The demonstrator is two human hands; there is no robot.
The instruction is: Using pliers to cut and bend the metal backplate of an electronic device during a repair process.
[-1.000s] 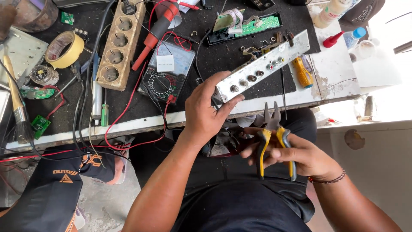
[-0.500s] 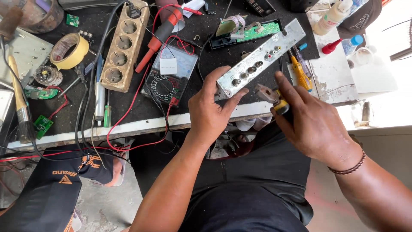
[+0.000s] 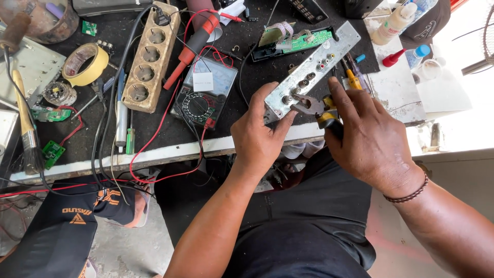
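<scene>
Change: pliers (image 3: pixel 315 108) now biting onto the panel's lower end.
Left hand (image 3: pixel 259 139): clamping the metal connector panel (image 3: pixel 314 67).
Right hand (image 3: pixel 368 136): squeezing the yellow-handled pliers.

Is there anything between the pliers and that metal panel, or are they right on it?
Nothing visible stands between them. The right hand has the pliers with their tip at a fitting near the lower end of the metal panel, which the left hand grips from below.
</scene>
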